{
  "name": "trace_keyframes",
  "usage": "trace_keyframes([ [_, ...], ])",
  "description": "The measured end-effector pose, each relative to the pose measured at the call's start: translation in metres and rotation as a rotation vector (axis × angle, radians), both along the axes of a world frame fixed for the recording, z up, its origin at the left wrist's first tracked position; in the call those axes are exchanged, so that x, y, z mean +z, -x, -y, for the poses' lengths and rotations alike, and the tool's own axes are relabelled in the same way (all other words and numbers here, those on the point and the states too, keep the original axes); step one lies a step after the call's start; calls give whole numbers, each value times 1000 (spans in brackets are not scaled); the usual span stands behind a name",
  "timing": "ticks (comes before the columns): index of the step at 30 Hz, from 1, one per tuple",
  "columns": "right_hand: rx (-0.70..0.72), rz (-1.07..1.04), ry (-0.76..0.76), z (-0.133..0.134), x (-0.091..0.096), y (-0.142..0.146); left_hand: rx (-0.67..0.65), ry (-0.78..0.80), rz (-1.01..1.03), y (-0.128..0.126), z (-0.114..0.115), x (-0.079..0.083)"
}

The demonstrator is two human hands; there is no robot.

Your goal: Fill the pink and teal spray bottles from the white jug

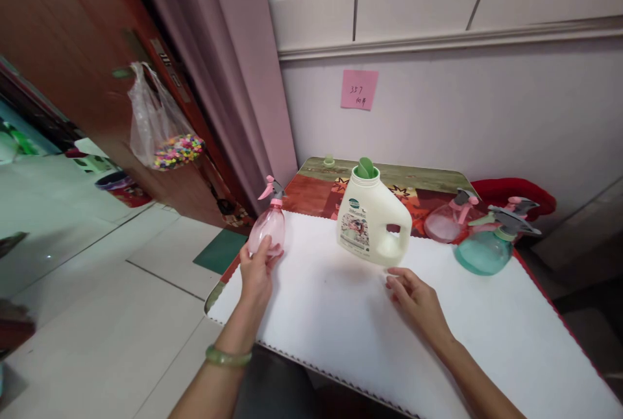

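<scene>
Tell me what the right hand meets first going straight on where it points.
Probably the base of the cream jug, just beyond the right hand; one view leaves the depth gap unclear.

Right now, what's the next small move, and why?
Probably shift the pink spray bottle slightly inward: the left hand already holds it, it is close to the table's left edge, and open white sheet lies between it and the cream jug.

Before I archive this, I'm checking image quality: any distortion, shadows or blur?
Head view: the brown wooden door leans steeply, likely lens distortion; head view: soft shadows on the white scalloped table cover, near the cream plastic jug; head view: far-left edge looks smeared.
</scene>
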State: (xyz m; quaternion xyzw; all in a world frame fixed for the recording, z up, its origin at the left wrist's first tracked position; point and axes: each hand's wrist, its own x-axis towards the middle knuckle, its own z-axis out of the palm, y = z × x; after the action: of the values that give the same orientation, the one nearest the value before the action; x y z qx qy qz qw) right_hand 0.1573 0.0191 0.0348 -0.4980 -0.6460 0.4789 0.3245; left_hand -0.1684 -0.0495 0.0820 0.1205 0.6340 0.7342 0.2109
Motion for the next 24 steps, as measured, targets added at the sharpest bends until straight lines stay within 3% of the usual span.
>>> trace_keyframes([
  [4, -84, 157, -167, -5, -28, -4, -1, 130, -130, 37, -59, -13],
  [10, -115, 260, -258, -2, -32, 4, -165, 263, -385, 65, -156, -21],
  [14, -107, 289, -274, -4, -38, 7, -318, 311, -532, 87, -201, -21],
  [19, -115, 299, -276, -1, -38, 11, -451, 294, -625, 100, -230, -19],
  [24, -115, 292, -249, -1, -38, 9, -379, 275, -672, 88, -222, -17],
])
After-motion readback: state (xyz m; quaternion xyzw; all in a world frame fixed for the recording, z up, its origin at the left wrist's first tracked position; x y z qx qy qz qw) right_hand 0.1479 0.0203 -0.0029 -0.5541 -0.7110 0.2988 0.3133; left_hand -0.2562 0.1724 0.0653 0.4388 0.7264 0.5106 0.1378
